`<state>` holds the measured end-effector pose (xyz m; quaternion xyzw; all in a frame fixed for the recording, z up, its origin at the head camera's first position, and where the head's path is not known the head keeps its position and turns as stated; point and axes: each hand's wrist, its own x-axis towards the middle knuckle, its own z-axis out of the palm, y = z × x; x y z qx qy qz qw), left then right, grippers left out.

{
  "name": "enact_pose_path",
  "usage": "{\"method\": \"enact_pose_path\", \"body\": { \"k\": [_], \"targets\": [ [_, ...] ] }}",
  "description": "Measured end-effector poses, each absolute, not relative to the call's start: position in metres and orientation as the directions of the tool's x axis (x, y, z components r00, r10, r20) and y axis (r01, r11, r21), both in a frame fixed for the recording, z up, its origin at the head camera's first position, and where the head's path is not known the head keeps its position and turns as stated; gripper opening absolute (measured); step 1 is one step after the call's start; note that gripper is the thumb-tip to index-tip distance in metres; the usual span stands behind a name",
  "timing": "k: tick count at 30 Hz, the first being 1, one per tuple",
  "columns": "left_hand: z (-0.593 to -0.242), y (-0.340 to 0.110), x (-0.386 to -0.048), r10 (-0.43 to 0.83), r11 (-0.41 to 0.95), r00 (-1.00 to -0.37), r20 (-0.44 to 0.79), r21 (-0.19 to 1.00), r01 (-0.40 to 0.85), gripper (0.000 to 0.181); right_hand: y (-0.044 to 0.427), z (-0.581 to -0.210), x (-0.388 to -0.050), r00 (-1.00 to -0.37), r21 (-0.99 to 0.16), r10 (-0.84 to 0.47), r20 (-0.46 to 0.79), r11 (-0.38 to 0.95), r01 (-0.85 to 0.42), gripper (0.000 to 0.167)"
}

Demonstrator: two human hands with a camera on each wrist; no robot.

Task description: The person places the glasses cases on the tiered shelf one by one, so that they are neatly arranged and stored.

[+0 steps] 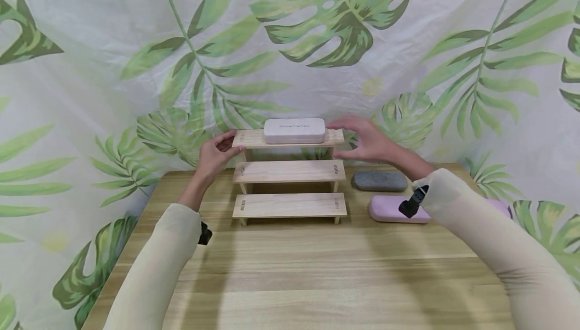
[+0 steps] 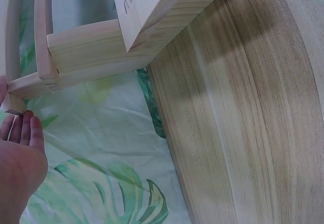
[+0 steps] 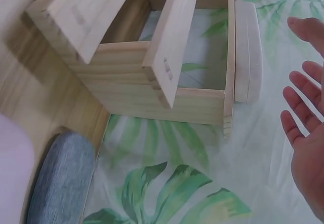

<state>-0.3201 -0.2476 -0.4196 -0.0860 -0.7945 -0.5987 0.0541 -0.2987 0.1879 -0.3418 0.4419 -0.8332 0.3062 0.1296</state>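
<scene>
A three-tier wooden display shelf (image 1: 290,171) stands at the back of the table, its steps rising toward the wall. On its top board lies a whitish glasses case (image 1: 294,131) with small print on the lid. My left hand (image 1: 216,156) grips the left end of that top board, thumb at the front edge and fingers at the end. Beside the board's right end is my right hand (image 1: 367,141), its fingers spread and holding nothing. The right wrist view shows a gap between this right hand (image 3: 309,97) and the case (image 3: 248,51).
Right of the shelf, a grey glasses case (image 1: 379,181) lies on the wooden table (image 1: 290,269). In front of it is a pink case (image 1: 385,209), partly hidden by the right forearm. A leaf-print cloth (image 1: 317,83) hangs behind the table.
</scene>
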Motion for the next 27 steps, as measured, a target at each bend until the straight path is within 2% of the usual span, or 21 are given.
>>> {"method": "enact_pose_path", "body": {
  "k": [7,17,27],
  "targets": [
    [-0.418,-0.248,-0.318,0.078,0.262,-0.981,0.178,0.946,0.192,0.063,0.2,-0.347,-0.285,-0.565,-0.392,-0.675,0.474,0.413,-0.822,0.07],
    [-0.418,-0.25,-0.32,0.082,0.272,-0.985,0.153,0.947,0.17,0.063,0.222,-0.352,-0.27,-0.611,-0.43,-0.669,0.423,0.445,-0.785,0.068],
    [-0.418,-0.249,-0.317,0.08,0.264,-0.978,0.19,0.942,0.205,0.061,0.238,-0.362,-0.264,-0.617,-0.411,-0.676,0.404,0.469,-0.782,0.069]
  ]
}}
